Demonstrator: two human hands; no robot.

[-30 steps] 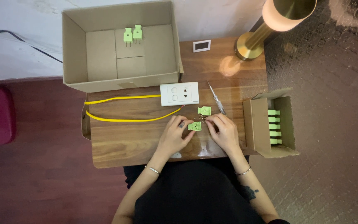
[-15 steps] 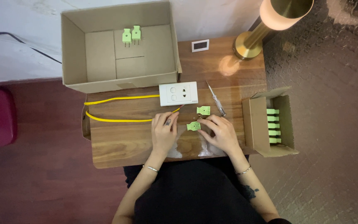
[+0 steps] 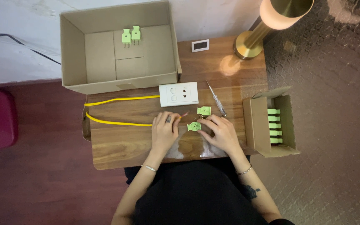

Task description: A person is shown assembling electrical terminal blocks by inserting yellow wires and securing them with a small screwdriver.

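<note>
nearest me, my left hand [image 3: 164, 132] rests on the wooden table [image 3: 117, 150], fingers curled around the end of the yellow cable [image 3: 117, 122]. its bared tip pokes out past the fingertips and points right and a little up. my right hand [image 3: 221, 134] lies just across from it, fingers bent and lightly closed on the open green plug half [image 3: 194, 126], pinning it against the tabletop; how firm that grip is i cannot tell.

the relation that matters: the plug half sits just to the right of the cable tip, a small gap between them, with the cable's long axis running left to right almost straight at it. the right hand is the one touching the plug half, the left is the nearer one to the wire.

a little further up lies a second green plug piece [image 3: 203, 111], apart from both hands, and beside it a small screwdriver [image 3: 216, 98] lying slantwise. above those is a white wall socket plate [image 3: 178, 94]. to the right, a small carton [image 3: 258, 125] holds a row of green plugs. furthest off stand a large cardboard box [image 3: 105, 85] with two green plugs inside, and a brass lamp [image 3: 251, 41].
</note>
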